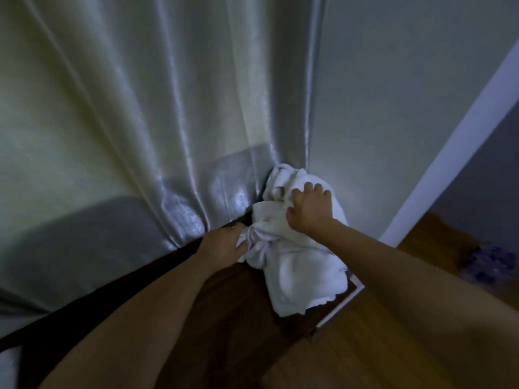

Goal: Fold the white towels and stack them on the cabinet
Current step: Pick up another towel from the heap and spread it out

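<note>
Hands, left (224,245) and right (307,207), clutch crumpled white towels (303,265) on dark cabinet (224,310).

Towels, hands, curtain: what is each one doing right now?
white towels: crumpled in an unfolded heap on the cabinet, one end hanging over the edge.
left hand: grips a bunched part of the towels.
right hand: fingers curled into the top of the heap.
cabinet: dark top, towels on it.
curtain: drawn, hanging behind the cabinet.
</note>
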Demonstrator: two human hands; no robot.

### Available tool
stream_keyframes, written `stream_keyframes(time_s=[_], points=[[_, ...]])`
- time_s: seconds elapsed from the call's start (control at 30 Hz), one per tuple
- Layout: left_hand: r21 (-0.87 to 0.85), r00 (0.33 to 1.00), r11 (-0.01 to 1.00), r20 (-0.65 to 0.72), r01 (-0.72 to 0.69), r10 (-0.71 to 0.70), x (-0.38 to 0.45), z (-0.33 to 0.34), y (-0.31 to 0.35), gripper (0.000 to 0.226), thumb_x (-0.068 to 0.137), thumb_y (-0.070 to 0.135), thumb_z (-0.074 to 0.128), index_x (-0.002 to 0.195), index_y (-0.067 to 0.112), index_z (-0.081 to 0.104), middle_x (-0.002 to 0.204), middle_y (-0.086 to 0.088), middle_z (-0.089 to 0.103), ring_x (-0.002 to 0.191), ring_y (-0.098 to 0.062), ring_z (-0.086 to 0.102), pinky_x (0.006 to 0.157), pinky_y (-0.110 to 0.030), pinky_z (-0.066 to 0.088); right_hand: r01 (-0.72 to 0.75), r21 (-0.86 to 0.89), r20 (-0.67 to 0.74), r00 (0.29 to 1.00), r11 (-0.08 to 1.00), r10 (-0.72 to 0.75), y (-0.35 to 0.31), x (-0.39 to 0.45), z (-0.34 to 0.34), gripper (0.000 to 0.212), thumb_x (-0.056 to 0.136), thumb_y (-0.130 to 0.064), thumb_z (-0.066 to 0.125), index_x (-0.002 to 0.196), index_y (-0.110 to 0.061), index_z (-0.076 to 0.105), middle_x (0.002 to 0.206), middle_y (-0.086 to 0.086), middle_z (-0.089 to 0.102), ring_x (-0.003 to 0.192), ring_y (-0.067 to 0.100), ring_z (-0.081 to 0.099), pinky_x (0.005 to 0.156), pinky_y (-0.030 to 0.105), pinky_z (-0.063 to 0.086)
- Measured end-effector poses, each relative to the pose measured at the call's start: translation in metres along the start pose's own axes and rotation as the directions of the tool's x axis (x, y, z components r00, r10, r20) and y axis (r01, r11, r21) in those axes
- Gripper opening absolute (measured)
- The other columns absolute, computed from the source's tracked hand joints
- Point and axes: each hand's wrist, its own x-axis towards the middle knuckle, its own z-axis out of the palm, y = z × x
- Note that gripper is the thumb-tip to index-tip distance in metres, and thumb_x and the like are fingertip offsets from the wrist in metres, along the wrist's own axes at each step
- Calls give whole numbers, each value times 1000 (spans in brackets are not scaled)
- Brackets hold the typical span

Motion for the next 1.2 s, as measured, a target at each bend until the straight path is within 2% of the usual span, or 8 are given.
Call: stream_keyframes(time_s=[0.17, 0.33, 0.43, 0.67, 0.77, 0.93, 1.07, 1.2], points=[[-3, 992, 1000, 122, -27, 27, 51, 16, 44, 60, 103, 39, 46, 157, 22, 27, 81, -3, 66, 68, -26, 62, 57, -39, 51, 110, 126, 74, 990, 986, -120, 37, 20, 0, 37, 95, -41, 56, 119, -15, 69, 122, 15, 60, 110, 34, 58, 94, 37, 47], [-40, 998, 999, 63, 13, -10, 74, 22, 56, 47, 103, 35, 48, 146, 16, 44, 104, -17, 71, 89, -37, 66, 72, -47, 54, 103, 409, -27, 995, 907, -100, 35, 40, -16, 41, 96, -30, 59, 59, -12, 55, 64, 6, 57, 65, 22, 54, 60, 33, 41], [-96, 999, 995, -21, 26, -28, 80, 17, 56, 40, 105, 32, 48, 139, 12, 53, 102, -19, 72, 90, -38, 67, 71, -41, 51, 80, 562, -57, 997, 823, -57, 31, 53, -27, 46, 97, -26, 61, 55, -15, 45, 55, -3, 46, 57, 15, 45, 60, 28, 28], [-288, 981, 953, -141, 87, -133, 84, -27, 51, 20, 102, 18, 49, 116, 13, 63, 85, -15, 75, 85, -37, 70, 78, -46, 54, 28, 688, -83, 996, 725, 40, 33, 79, -52, 48, 95, -31, 58, 52, -14, 45, 52, 5, 48, 54, 23, 50, 57, 30, 35], [-341, 964, 934, -194, 109, -184, 90, -52, 45, 14, 101, 16, 45, 104, 17, 59, 79, -10, 74, 79, -31, 72, 77, -46, 56, -95, 864, 24, 989, 495, 148, 35, 87, -57, 41, 91, -31, 66, 55, -13, 55, 44, -9, 48, 43, 6, 49, 53, 28, 39], [-451, 931, 878, -227, 159, -285, 97, -84, 43, 15, 95, 15, 47, 102, 15, 61, 79, -10, 74, 79, -31, 71, 80, -48, 57, -186, 981, 179, 976, 48, 120, 29, 91, -71, 29, 91, -23, 71, 118, -13, 65, 93, 6, 65, 64, 14, 58, 46, 20, 45], [-594, 907, 795, -258, 122, -332, 99, -100, 49, 33, 97, 31, 58, 126, 17, 66, 118, -7, 72, 108, -25, 67, 95, -42, 54, -203, 971, 198, 979, -124, -51, 17, 89, -84, 21, 94, -10, 57, 98, -8, 77, 94, 7, 72, 75, 16, 64, 56, 23, 53], [-673, 926, 731, -197, 110, -321, 102, -107, 51, 43, 102, 6, 55, 144, -1, 49, 146, -20, 52, 137, -33, 48, 115, -34, 35, -200, 956, 160, 968, -215, -192, 5, 88, -93, 30, 91, -3, 47, 101, -2, 75, 96, 13, 74, 82, 22, 70, 66, 30, 58]])
